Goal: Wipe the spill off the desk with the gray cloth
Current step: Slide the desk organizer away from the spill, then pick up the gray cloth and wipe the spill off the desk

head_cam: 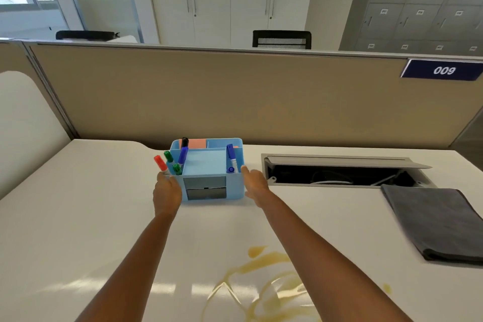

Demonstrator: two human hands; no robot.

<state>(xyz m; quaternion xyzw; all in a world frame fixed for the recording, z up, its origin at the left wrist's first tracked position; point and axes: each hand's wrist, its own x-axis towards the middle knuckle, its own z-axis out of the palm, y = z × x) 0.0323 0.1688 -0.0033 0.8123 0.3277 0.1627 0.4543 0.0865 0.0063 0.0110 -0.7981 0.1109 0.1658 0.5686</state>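
A yellowish spill (264,287) streaks the white desk (91,217) near its front edge, partly under my right forearm. The folded gray cloth (433,222) lies flat at the right side of the desk, away from both hands. A light blue desk organizer (206,172) with several markers stands at the middle back. My left hand (167,193) is pressed against the organizer's left side, beside a red marker (160,163). My right hand (254,184) rests against its right side, thumb at the rim. Both hands grip the organizer between them.
An open cable hatch (337,172) with a raised lid sits in the desk right of the organizer, just behind the cloth. A beige partition (235,97) with a "009" label (444,70) walls off the back. A small yellow drop (386,287) lies right of the spill.
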